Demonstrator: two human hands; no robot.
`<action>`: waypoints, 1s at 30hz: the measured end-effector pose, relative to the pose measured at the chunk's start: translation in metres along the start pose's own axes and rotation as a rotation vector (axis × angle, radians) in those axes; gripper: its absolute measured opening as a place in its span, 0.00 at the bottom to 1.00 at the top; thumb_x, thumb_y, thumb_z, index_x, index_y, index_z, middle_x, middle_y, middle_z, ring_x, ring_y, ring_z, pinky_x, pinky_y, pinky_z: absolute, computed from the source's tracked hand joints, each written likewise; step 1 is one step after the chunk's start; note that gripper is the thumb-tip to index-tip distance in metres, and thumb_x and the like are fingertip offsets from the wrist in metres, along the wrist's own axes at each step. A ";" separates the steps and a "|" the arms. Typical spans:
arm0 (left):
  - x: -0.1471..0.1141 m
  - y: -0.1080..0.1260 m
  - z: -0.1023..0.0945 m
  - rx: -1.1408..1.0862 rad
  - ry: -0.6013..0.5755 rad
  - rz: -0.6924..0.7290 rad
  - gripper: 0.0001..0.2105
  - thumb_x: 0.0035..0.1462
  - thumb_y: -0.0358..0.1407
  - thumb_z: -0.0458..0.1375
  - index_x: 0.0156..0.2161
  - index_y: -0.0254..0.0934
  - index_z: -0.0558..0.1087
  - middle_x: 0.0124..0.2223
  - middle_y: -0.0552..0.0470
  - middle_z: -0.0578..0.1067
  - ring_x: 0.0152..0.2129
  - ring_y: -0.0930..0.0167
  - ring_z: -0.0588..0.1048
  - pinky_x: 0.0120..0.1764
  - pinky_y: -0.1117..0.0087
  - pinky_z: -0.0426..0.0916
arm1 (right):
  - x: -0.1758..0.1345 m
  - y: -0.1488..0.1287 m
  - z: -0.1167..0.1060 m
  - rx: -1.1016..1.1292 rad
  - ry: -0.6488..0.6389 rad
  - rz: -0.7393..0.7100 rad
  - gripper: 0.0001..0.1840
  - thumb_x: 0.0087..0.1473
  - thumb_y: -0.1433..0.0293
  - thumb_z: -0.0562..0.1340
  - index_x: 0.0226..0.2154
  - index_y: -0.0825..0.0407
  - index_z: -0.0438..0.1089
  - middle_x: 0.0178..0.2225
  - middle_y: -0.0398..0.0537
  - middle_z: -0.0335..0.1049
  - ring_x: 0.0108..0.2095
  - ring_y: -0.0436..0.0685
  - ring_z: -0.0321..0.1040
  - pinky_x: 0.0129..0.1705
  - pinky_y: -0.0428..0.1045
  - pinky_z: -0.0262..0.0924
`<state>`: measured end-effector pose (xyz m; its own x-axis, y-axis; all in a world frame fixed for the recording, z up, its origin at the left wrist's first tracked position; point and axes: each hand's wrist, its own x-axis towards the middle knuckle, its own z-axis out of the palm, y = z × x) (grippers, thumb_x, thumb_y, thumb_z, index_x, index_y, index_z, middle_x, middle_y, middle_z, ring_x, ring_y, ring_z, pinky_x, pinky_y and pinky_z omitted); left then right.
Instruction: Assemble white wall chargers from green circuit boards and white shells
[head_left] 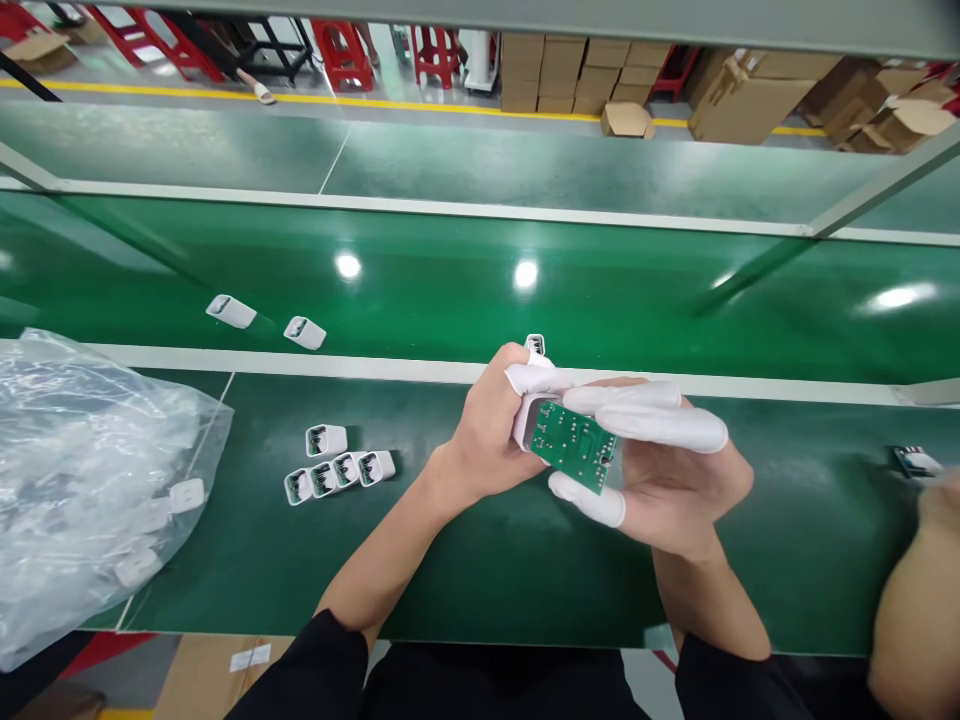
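The left hand (491, 430) is closing round a white case (523, 425), thumb and fingers wrapping its sides, its open end facing right. The right hand (671, 490) is holding a green board (574, 440) in a narrow grip, white finger covers (664, 427) lying along its upper edge and the covered thumb sitting at its lower edge. The board is sticking out leftward from that grip, slanting down to the right, its left end meeting the case's mouth; how far it is reaching inside, I cannot tell.

Both hands are working above the green bench (465, 580). Four cases (346, 470) are lying in a touching row left of the left hand, a fifth case (337, 440) just behind them. A clear bag (75, 480) is resting at far left. Beyond the white rail (375, 370), two cases (305, 333) are lying apart. At far right, another person's arm (911, 600) is showing.
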<state>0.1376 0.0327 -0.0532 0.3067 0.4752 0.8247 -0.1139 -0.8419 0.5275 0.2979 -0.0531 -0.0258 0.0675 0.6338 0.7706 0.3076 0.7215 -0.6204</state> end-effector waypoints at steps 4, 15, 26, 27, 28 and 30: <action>0.000 -0.001 0.000 0.012 0.003 0.029 0.15 0.71 0.45 0.67 0.54 0.40 0.72 0.42 0.50 0.72 0.36 0.68 0.72 0.33 0.65 0.69 | -0.001 -0.001 0.000 -0.025 -0.027 0.018 0.43 0.48 0.76 0.81 0.64 0.37 0.77 0.52 0.45 0.87 0.50 0.69 0.86 0.47 0.67 0.87; -0.006 0.001 -0.001 -0.013 -0.044 -0.065 0.22 0.69 0.46 0.68 0.61 0.44 0.67 0.44 0.51 0.71 0.34 0.68 0.72 0.38 0.63 0.71 | -0.001 -0.003 -0.004 -0.028 -0.073 0.027 0.44 0.48 0.78 0.81 0.65 0.37 0.77 0.55 0.47 0.86 0.50 0.68 0.85 0.47 0.66 0.87; -0.009 -0.001 0.000 -0.007 -0.066 -0.050 0.26 0.67 0.43 0.70 0.64 0.41 0.66 0.44 0.49 0.71 0.37 0.67 0.72 0.38 0.64 0.71 | -0.002 -0.003 -0.006 -0.062 -0.084 0.048 0.43 0.49 0.73 0.82 0.66 0.37 0.76 0.53 0.48 0.86 0.51 0.70 0.84 0.43 0.65 0.84; -0.009 -0.001 0.000 -0.003 -0.067 -0.043 0.26 0.67 0.43 0.69 0.64 0.41 0.66 0.44 0.49 0.71 0.36 0.67 0.72 0.37 0.64 0.70 | -0.003 -0.002 -0.007 -0.074 -0.084 0.051 0.43 0.49 0.72 0.82 0.66 0.36 0.76 0.53 0.48 0.86 0.50 0.69 0.84 0.43 0.65 0.84; -0.009 -0.001 0.000 0.004 -0.070 -0.037 0.27 0.67 0.43 0.69 0.65 0.42 0.65 0.44 0.49 0.71 0.36 0.66 0.71 0.37 0.64 0.70 | -0.003 -0.002 -0.007 -0.086 -0.083 0.051 0.43 0.50 0.71 0.82 0.66 0.36 0.76 0.53 0.48 0.86 0.49 0.69 0.84 0.43 0.65 0.83; -0.008 -0.001 -0.001 0.031 -0.078 -0.033 0.27 0.68 0.43 0.68 0.66 0.43 0.65 0.43 0.49 0.72 0.35 0.67 0.71 0.36 0.64 0.70 | -0.003 -0.002 -0.008 -0.107 -0.082 0.050 0.43 0.50 0.70 0.82 0.66 0.35 0.75 0.52 0.48 0.86 0.47 0.68 0.84 0.41 0.65 0.82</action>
<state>0.1345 0.0298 -0.0603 0.3830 0.4825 0.7877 -0.0737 -0.8341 0.5467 0.3040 -0.0586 -0.0252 0.0084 0.6918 0.7220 0.4056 0.6576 -0.6349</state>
